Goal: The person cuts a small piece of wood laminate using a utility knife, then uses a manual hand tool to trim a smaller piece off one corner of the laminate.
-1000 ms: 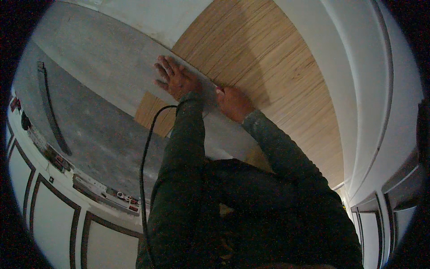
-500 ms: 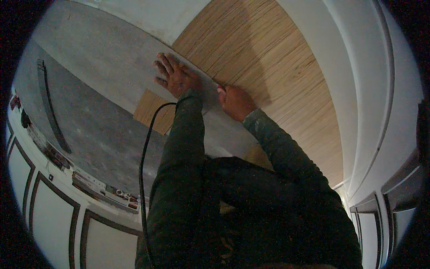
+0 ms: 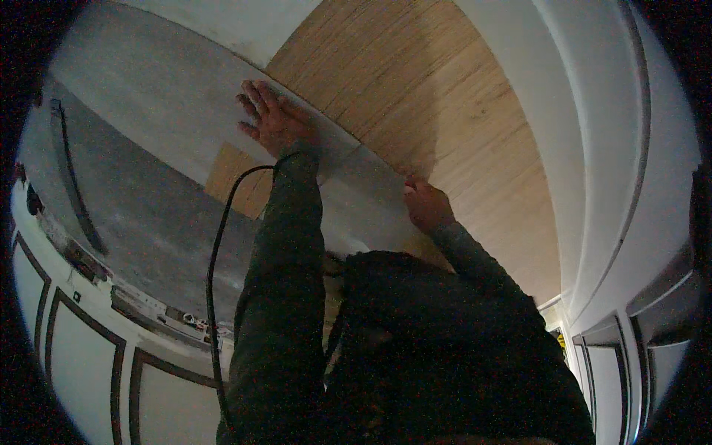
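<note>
On the head feed, I see the left hand spread, released, on the grey surface (image 3: 363, 178). The right hand (image 3: 428, 204) curls at the near edge of the wood-grain flooring (image 3: 408, 81); I cannot tell whether it grips anything.

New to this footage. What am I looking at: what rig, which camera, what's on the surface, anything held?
No robot: these are a person's bare hands. The view comes from a wide fisheye camera on their head, looking down, so straight edges bend near the rim. The left hand lies spread on a grey surface, holding nothing visible. The right hand is curled near the edge of a wood-look covering; whether it grips something is too dark to tell. A small wood-look piece lies left of the left forearm, near a black cable.
</note>
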A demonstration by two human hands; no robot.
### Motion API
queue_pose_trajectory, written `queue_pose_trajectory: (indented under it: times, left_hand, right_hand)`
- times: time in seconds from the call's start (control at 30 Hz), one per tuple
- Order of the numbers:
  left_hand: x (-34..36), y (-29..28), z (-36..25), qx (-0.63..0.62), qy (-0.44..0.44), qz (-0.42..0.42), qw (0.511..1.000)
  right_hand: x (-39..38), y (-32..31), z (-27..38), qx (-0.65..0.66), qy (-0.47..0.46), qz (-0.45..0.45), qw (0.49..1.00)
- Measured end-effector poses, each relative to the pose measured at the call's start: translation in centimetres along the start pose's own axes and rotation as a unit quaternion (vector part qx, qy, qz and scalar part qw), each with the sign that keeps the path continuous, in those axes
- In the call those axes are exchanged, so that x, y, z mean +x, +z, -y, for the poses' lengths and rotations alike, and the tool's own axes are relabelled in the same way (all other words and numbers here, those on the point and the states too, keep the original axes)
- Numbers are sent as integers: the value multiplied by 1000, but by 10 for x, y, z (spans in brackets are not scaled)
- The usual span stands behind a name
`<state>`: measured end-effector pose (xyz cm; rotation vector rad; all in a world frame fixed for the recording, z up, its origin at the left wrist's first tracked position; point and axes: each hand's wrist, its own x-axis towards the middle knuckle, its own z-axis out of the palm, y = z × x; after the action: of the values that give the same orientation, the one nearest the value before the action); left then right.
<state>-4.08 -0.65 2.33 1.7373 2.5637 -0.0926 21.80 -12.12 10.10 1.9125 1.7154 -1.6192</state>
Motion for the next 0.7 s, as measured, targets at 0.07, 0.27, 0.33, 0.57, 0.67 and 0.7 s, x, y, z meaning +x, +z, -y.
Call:
queue_pose_trajectory:
  times: [0.07,0.27,0.33,0.57,0.67,0.7]
  left_hand:
    - [2,6,9,40,-1,-2,999]
    - [1,-1,-1,-32,-26,5,999]
    - [0,-9,0,-76,-37,10,996]
    - [1,3,-2,-72,-28,-32,997]
    - [2,3,4,-56,-3,-11,998]
    - [4,2,9,-27,12,11,1000]
  right_hand:
    - [-7,-23,17,58,-50,-39,996]
    - [-15,-14,-12,49,-83,-170,981]
    - [-20,-11,-23,39,-75,-185,979]
    - [-13,-16,-80,-102,-76,-342,931]
    - [-9,-18,-111,-160,-79,-369,912]
    - [-11,-20,-114,-179,-82,-397,897]
